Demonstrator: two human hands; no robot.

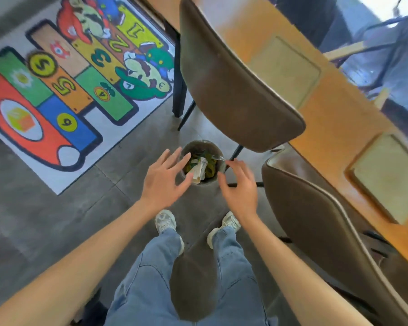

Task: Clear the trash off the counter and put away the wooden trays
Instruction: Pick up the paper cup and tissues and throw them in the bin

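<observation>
As both spread, trash (199, 169) between left hand (164, 178), right hand (239, 184)

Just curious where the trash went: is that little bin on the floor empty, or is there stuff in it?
Not empty. The bin holds a crumpled white paper wrapper lying on green scraps.

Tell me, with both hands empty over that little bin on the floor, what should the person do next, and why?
Probably draw both hands back and turn to the counter for the trays. The left hand and right hand hover open over the bin, holding nothing, and a rolled paper already lies inside. Two pale trays, one farther and one nearer, sit on the counter.
</observation>
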